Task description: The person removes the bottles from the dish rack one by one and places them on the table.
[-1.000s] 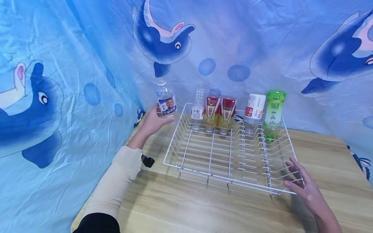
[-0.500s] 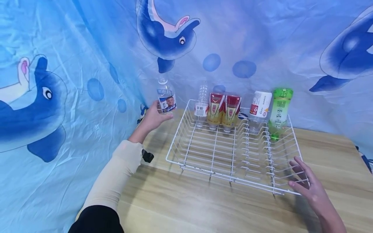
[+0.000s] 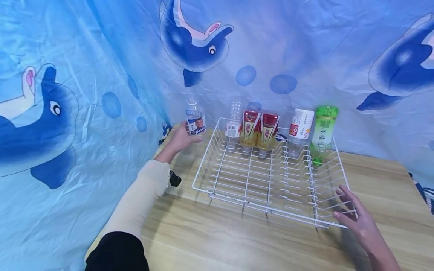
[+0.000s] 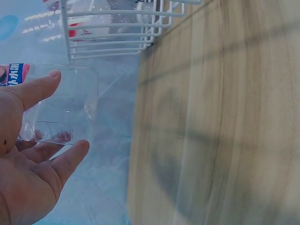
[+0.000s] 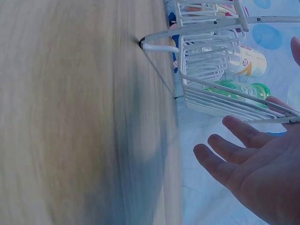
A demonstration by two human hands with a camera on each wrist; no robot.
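Observation:
In the head view, my left hand (image 3: 182,139) grips a clear plastic bottle (image 3: 196,119) with a blue label, upright to the left of the white wire rack (image 3: 244,203). The left wrist view shows the thumb on one side of the bottle's clear base (image 4: 68,105) and fingers on the other. My right hand (image 3: 359,218) is at the rack's right front corner, its fingers spread and loosely bent about the rim. In the right wrist view the right hand (image 5: 262,164) holds nothing; whether it touches the rim, I cannot tell.
Along the rack's back, cap end down, stand a ribbed clear bottle (image 3: 233,130), two red-and-yellow bottles (image 3: 249,130) (image 3: 267,131), a white-labelled bottle (image 3: 300,126) and a green bottle (image 3: 323,131). Dolphin-print cloth (image 3: 264,45) hangs behind the wooden table (image 3: 217,241).
My left hand, with the bottle, has shifted slightly right and lower in the head view over the last half second. The right hand stays by the rack's corner; the head view has moved a little.

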